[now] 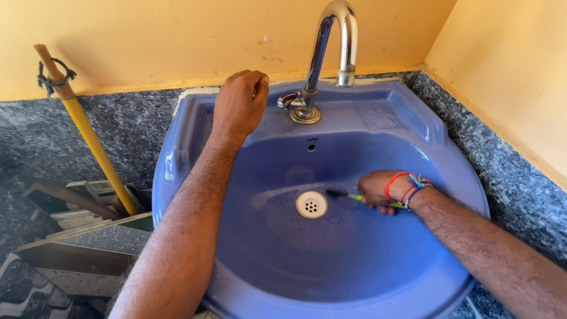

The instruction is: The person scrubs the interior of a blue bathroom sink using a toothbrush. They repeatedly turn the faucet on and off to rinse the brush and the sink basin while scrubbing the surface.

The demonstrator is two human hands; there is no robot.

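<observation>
Scrubbing: right hand point(378, 190) works a small brush point(348, 195) with a green handle and dark bristle head inside the blue sink point(413, 118).
Brush position: bristle head lies on the basin floor just beside the white drain strainer point(311, 204), on its right side; handle runs back into the fist.
Right grip: fingers pressed together around the green handle, enclosing most of it; only a short length of handle and the dark head show.
Right arm pose: forearm enters from the lower right, crosses the basin rim and slopes down to the bowl; wrist, wearing several coloured thread bands point(407, 186), sits low over the basin floor.
Left hand: left hand point(239, 103) rests knuckles-up on the rear ledge of the sink, just left of the tap lever point(289, 100).
Left grip: fingers curled under into a loose fist; whether they enclose anything cannot be told, and no object shows in it.
Left arm pose: forearm rises straight from the lower edge of view up to the rear ledge.
Tap: chrome swan-neck faucet point(333, 41) stands at the rear centre; no water shows at the spout.
Progress, judged: basin surface looks wet with faint streaks near the drain; scrubbing appears under way at the drain, while the rest of the bowl shows no foam.
Surroundings: speckled grey stone bench point(508, 177) carries the sink; a yellow stick handle point(88, 133) leans at the left.
</observation>
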